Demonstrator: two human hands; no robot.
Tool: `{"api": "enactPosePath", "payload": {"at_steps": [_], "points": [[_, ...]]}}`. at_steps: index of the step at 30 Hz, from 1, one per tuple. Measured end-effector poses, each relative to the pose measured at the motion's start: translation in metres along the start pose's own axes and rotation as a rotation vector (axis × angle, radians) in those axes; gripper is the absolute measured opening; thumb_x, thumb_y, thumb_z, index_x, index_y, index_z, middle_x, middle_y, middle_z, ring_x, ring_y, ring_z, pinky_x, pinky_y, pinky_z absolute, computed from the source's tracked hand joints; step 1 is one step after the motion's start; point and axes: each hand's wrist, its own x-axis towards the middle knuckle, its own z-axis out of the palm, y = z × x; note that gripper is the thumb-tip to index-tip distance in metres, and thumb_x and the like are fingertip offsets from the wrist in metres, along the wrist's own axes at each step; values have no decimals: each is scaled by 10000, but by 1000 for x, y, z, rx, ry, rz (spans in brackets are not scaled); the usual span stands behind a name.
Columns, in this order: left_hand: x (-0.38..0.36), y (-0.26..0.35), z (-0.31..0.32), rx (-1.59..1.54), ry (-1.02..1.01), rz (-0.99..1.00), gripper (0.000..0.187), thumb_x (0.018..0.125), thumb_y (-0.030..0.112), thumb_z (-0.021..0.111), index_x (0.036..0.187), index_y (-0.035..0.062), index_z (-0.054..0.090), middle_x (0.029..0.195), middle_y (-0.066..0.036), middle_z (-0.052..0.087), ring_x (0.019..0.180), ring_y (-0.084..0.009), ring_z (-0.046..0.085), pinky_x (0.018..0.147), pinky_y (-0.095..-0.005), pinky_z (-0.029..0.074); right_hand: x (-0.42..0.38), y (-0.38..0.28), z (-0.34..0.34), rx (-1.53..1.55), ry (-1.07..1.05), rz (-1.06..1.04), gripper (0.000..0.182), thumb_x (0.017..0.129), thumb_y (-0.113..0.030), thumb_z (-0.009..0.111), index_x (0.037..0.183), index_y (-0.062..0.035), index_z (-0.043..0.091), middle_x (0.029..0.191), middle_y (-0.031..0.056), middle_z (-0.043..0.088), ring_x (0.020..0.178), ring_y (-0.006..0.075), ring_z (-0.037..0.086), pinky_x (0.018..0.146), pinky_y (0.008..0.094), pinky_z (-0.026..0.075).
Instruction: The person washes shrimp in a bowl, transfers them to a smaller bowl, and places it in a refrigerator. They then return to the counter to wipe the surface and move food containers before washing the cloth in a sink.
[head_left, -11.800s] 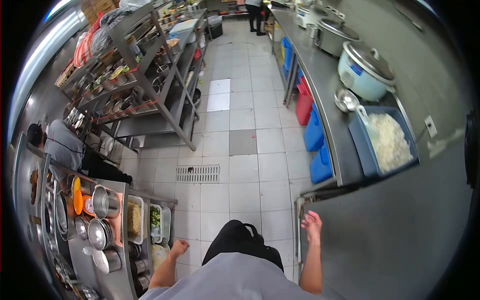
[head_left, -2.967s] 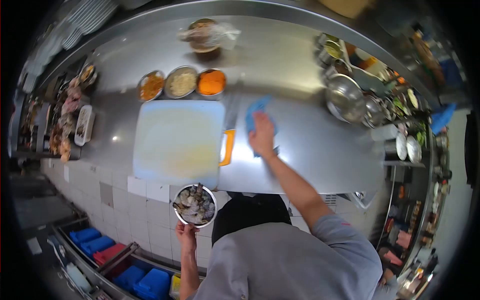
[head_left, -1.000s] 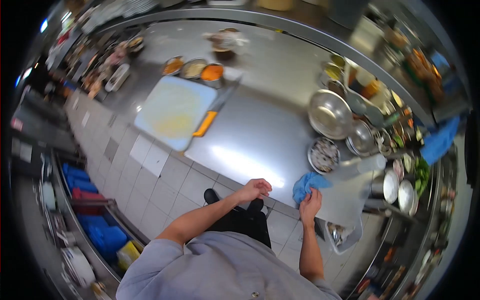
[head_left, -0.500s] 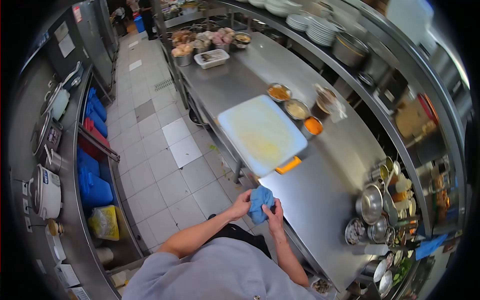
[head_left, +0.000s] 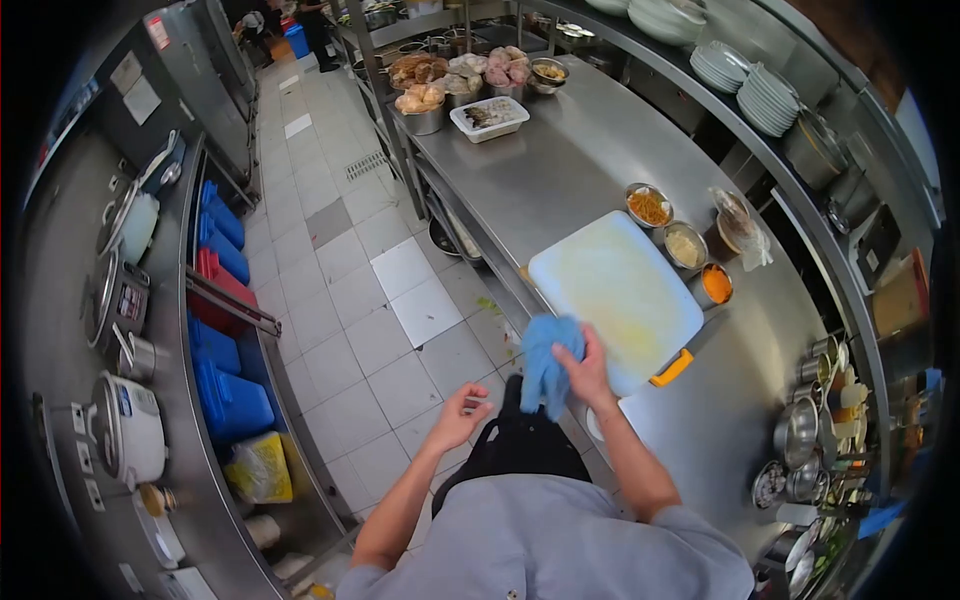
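My right hand (head_left: 588, 368) grips a crumpled blue cloth (head_left: 546, 372), which hangs down over my dark trousers, beside the counter edge. To its left, my left hand (head_left: 462, 415) is apart from the cloth, fingers loosely curled with nothing seen in them. Just beyond my right hand lies a white cutting board (head_left: 615, 295) with yellowish stains. An orange handle (head_left: 672, 367) juts from its near right corner. Along the board's far right side stand metal bowls of orange-brown shreds (head_left: 650, 206), a pale chopped food (head_left: 685, 246) and something bright orange (head_left: 716, 284).
A bagged container (head_left: 735, 230) stands behind the bowls. Farther along the steel counter (head_left: 490, 185) are a white tray (head_left: 489, 118) and several heaped food containers. Metal bowls (head_left: 797, 432) crowd the right end. Blue bins (head_left: 232, 400) sit under the left counter, across the tiled aisle.
My left hand has let go of the blue cloth and moved left. The right hand keeps the cloth, now hanging looser. The view has shifted, so the counter appears farther right.
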Motion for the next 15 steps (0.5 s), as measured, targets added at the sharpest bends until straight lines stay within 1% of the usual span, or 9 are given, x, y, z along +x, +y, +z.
{"api": "enactPosePath", "payload": {"at_steps": [2,4,6,8,9,11,12,13,15], "points": [[15,-6,-37,17,20,-52,226,903,193,687,1062,70,584,999,-9,604,875,-116,573,685,-273,473,59,-16,-7,-19,98,-135,370,868,-96,696,1185,-15,524,1064,56,608,983,133,568,895,300,468],[35,-21,-75,43,85,-90,208,906,189,682,1048,69,591,955,-8,612,843,-113,573,689,-276,476,123,-27,-17,31,177,-228,389,873,-103,691,1208,-19,514,1063,49,604,992,126,557,921,298,453],[53,-35,-108,54,151,-141,188,908,185,676,1033,71,596,916,-9,618,820,-113,577,691,-279,480,187,-26,-23,96,251,-215,486,845,-110,711,1264,-18,482,1159,106,575,1100,184,535,990,336,418],[72,-38,-141,59,220,-196,166,911,182,669,1017,75,600,882,-10,621,808,-117,584,692,-282,487,246,1,-31,-285,429,-183,583,820,-133,730,1316,-17,447,1296,170,496,1227,271,460,1054,383,364],[79,-35,-154,58,246,-252,172,908,181,671,1015,68,599,890,-14,622,807,-115,583,693,-281,490,277,20,-34,-473,515,-164,631,807,-144,739,1342,-17,430,1364,202,456,1291,314,422,1086,406,336],[93,-26,-179,51,304,-363,183,902,178,677,1012,55,598,908,-20,624,806,-111,581,697,-278,498,332,64,-36,-612,459,-40,724,784,-168,754,1390,-21,387,1461,245,326,1364,388,301,1128,450,266],[100,-20,-189,53,334,-380,180,902,178,677,1010,57,599,904,-19,623,802,-108,581,693,-277,498,356,90,-34,-684,425,23,770,773,-180,761,1415,-23,365,1509,266,262,1401,425,241,1149,471,231],[108,-13,-196,51,363,-398,177,901,177,678,1008,59,600,901,-17,622,799,-106,581,688,-275,499,376,98,-24,-755,375,54,803,789,-298,744,1442,-43,350,1540,264,225,1415,435,222,1156,536,177],[127,-4,-210,61,402,-431,173,906,183,673,1009,63,602,903,-11,619,803,-109,587,691,-281,503,416,119,0,-994,423,189,755,829,-353,684,1444,-57,362,1539,253,242,1415,427,229,1150,570,154]]}}
